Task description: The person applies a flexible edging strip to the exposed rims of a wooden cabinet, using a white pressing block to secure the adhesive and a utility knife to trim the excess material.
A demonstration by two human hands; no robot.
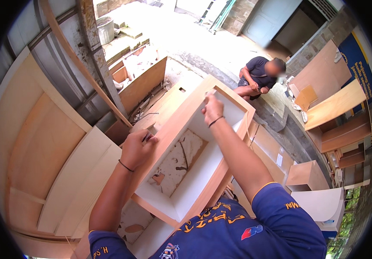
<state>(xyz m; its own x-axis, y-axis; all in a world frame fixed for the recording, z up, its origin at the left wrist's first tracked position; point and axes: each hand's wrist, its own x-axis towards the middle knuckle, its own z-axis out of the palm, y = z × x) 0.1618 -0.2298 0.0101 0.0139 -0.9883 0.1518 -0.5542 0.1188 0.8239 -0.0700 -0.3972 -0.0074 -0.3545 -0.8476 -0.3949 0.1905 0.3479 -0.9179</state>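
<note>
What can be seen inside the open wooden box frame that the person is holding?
The wooden box frame has white inner walls and no bottom; through it, rough whitish ground with debris shows. The left hand and right hand grip its edges. The near wall hides the ground beneath.

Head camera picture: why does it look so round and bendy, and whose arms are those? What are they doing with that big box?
The camera sits on a person's head and looks down, so you see that person's own arms coming up from the bottom. Its lens is very wide, which bends straight edges near the rim.

The big thing in the middle is an open wooden box frame, white inside and pale wood outside, with no bottom, so you see the ground through it. The left hand is closed around a small dark thing at the frame's near left edge; I cannot tell what it is. The right hand reaches to the far corner and presses something small there.

Around them lean wooden boards. Farther off, another person crouches on the paved ground.
</note>
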